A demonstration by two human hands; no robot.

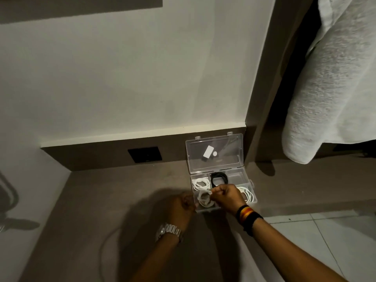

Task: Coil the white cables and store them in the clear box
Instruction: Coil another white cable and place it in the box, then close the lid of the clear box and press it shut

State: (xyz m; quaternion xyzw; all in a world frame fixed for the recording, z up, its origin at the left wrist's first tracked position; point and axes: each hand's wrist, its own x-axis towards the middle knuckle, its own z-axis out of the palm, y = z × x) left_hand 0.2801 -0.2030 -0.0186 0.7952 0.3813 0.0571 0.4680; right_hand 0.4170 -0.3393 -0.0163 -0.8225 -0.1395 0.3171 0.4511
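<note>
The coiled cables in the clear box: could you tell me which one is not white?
The black coil in the back middle compartment; the other coils visible are white.

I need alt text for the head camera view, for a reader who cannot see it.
Two hands press a coiled white cable into the front compartment of an open clear box on a brown surface; the right hand pinches it, the left hand steadies the box.
</note>
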